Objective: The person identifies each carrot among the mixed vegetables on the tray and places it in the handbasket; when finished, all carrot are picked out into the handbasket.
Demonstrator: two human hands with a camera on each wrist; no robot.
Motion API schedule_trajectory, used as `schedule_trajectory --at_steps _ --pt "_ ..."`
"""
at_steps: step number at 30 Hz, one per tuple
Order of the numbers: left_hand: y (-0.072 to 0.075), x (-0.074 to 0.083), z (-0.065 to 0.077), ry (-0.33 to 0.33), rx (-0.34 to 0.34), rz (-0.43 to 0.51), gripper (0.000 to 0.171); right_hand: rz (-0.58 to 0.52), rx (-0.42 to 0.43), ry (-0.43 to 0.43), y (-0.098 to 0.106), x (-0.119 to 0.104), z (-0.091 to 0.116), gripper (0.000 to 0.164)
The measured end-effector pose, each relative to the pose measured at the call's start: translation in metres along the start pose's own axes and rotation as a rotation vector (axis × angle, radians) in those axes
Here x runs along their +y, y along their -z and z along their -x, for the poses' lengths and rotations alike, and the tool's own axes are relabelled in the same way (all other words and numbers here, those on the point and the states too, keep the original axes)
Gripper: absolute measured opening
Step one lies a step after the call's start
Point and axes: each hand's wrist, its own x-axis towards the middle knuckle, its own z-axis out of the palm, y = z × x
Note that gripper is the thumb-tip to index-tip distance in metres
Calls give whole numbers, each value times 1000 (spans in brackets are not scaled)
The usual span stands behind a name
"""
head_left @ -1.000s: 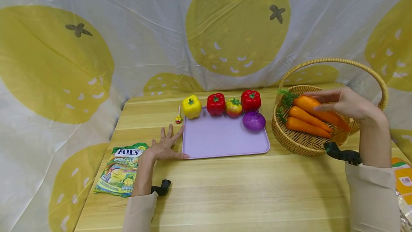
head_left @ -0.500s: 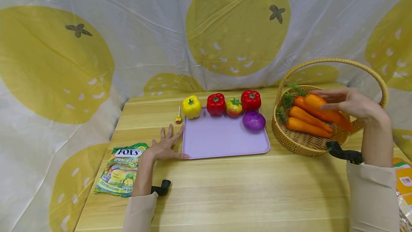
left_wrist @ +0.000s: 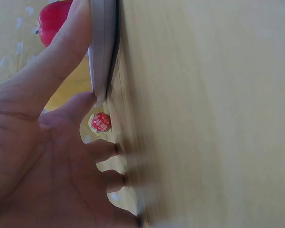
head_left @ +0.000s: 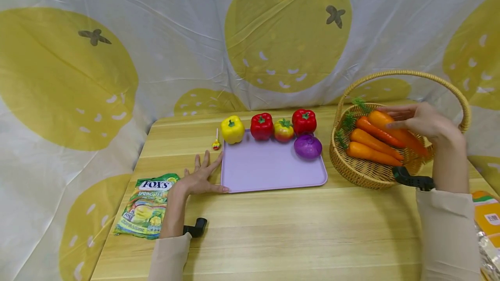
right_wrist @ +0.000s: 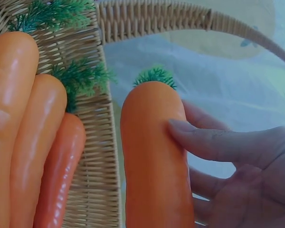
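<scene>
My right hand point(head_left: 423, 120) pinches an orange carrot point(right_wrist: 154, 156) between thumb and fingers, over the wicker basket point(head_left: 361, 179). Green leaves show behind the carrot's thick end. Three more carrots point(head_left: 373, 153) lie side by side in the basket, their leafy tops toward its left wall. My left hand point(head_left: 199, 179) is spread on the table at the left edge of a lilac tray point(head_left: 258, 168), thumb and index finger at the tray's rim. A yellow bell pepper point(head_left: 232, 129), two red bell peppers point(head_left: 262, 125), a red-yellow tomato point(head_left: 284, 130) and a purple onion point(head_left: 308, 146) line the tray's back and right side.
A lollipop point(head_left: 216, 143) lies left of the tray. A green FOX'S candy bag point(head_left: 144, 207) is partly behind my left forearm. The basket's tall handle point(head_left: 406, 73) arches over my right hand. An orange-and-white package point(head_left: 488, 216) is at the right edge.
My right hand has drawn the pinched carrot a little up and right, apart from the other carrots, baring more of the one beside it. My left hand stays at the tray.
</scene>
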Motion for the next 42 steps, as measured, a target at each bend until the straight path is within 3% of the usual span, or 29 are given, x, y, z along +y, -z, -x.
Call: schedule_trajectory --at_steps 9,18,29,42 --pt "0 0 0 5 1 1 118 -29 22 32 -4 1 -20 55" --pt "0 0 -1 6 4 -12 118 10 50 35 -10 8 -34 56" --pt "0 0 0 2 5 -12 117 58 -37 60 -24 13 -44 56" --pt "0 1 1 2 4 -9 117 -13 -98 59 -35 20 -52 56"
